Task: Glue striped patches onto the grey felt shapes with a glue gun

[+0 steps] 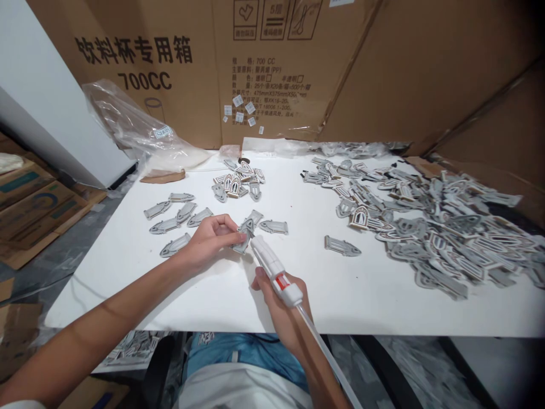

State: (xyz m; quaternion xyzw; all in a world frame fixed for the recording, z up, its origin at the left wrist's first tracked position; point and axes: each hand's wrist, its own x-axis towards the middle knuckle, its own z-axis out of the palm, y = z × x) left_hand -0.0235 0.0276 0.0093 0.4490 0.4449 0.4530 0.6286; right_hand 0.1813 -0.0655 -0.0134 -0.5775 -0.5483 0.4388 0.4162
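Right hand [287,309] with glue gun [272,264], left hand [212,238] with grey piece [251,221], box [196,108] behind

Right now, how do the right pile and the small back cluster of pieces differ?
The right pile is large, with many overlapping pieces; the small cluster has far fewer. The right pile sprawls forward along the table, while the small cluster sits compactly toward the back. Both include pieces with arched window designs.

Near the counter's [315,307] front edge, the left hand [213,238] pinches a grey window-shaped piece [242,243] — the right hand [283,307] holds a white glue gun [272,267], its nozzle at the piece.
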